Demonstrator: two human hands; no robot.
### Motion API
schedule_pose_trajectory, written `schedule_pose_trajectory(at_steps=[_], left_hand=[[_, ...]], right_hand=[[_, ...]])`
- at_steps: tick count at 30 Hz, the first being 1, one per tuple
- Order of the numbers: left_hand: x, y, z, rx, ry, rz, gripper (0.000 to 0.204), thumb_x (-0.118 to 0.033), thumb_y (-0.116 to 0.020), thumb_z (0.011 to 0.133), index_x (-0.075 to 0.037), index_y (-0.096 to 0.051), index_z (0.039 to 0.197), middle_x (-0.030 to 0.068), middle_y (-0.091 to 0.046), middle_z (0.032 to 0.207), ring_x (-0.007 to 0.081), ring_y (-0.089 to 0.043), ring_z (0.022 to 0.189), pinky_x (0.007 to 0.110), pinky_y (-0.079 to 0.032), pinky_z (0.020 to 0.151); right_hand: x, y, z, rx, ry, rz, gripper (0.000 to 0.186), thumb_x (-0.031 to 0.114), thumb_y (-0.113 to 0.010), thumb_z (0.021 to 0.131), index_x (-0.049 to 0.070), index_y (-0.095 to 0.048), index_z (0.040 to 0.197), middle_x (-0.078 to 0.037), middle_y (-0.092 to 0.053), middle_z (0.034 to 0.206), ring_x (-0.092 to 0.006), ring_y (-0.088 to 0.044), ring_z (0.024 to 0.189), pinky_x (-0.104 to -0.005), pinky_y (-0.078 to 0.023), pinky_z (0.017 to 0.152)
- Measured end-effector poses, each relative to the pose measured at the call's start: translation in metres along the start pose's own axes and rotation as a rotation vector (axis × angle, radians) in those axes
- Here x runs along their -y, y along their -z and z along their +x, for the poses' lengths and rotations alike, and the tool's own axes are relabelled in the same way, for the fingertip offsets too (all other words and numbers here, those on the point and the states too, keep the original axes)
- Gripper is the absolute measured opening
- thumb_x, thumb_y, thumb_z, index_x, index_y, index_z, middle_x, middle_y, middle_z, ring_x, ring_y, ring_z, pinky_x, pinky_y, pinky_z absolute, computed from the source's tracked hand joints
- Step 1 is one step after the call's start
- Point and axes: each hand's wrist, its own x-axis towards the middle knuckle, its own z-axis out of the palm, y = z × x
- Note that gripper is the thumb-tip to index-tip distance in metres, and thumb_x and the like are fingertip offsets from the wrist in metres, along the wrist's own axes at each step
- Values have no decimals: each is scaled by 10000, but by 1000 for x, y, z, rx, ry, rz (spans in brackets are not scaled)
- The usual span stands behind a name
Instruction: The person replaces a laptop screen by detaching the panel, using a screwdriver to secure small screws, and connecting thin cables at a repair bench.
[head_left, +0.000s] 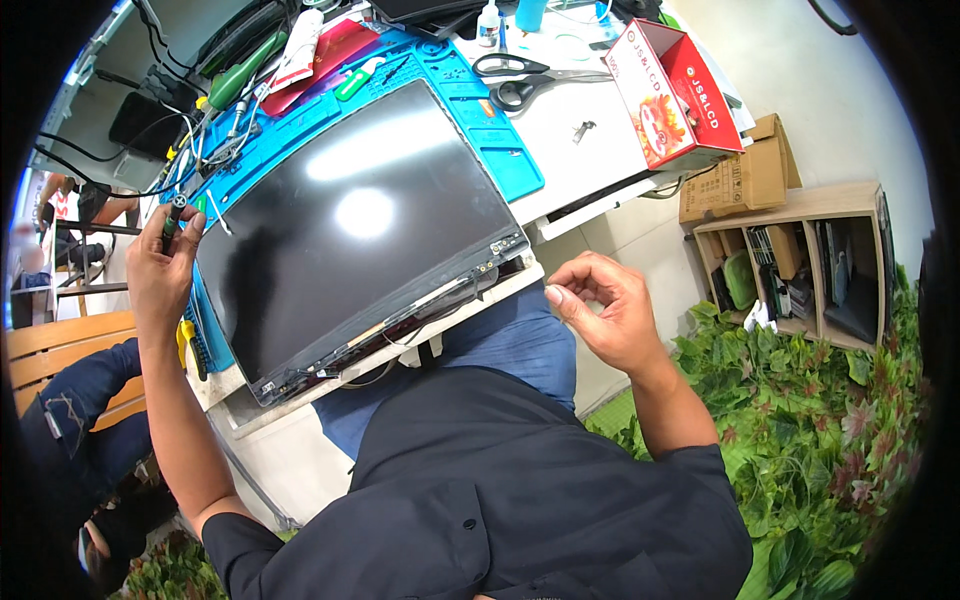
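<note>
Big black laptop screen [360, 225] lies flat on a blue mat [490, 130] on the white table [590, 140], w/ its near edge hanging over the table's front. Left hand [160, 270] is at the screen's left side, fingers shut around a small screwdriver [172, 218]. Right hand [605, 310] is up in the air near the screen's right corner, fingers curled loose, holding nothing. Red box [675, 90] & scissors [525, 80] sit far back.
</note>
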Motion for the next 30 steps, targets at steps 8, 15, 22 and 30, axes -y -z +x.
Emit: schedule_pose_trajectory(at_steps=[8, 15, 22, 30], left_hand=[[-64, 0, -32, 190, -8, -420, 320, -261, -643, 1096, -27, -612, 880, 23, -590, 813, 104, -482, 699, 280, -383, 636], [-103, -6, -47, 295, 18, -1180, 340, -294, -454, 1159, 7, -558, 1040, 71, -490, 873, 132, -498, 700, 259, -461, 624], [-153, -16, -54, 475, 44, -701, 112, -69, -694, 963, 17, -765, 973, 81, -674, 770, 130, -580, 666, 296, -432, 614], [-197, -76, -62, 484, -118, -469, 313, -190, -891, 852, -35, -764, 1092, 107, -697, 790, 228, -659, 636, 348, -513, 606]], right_hand=[[-3, -28, 14, 167, -509, 687, 271, 170, -644, 1083, -66, -617, 1214, -164, -721, 923, -221, -755, 737, -334, -647, 660], [-3, -35, 26, 193, -491, 827, 332, 212, -531, 1129, -91, -592, 1251, -248, -715, 1086, -350, -788, 901, -440, -675, 758], [0, -46, 25, 112, -487, 873, 346, 221, -527, 1137, -87, -567, 1288, -252, -701, 1156, -365, -770, 1028, -448, -676, 831], [1, -55, 28, 63, -502, 927, 291, 175, -562, 1125, -81, -585, 1262, -226, -713, 1183, -330, -766, 1050, -412, -672, 868]])
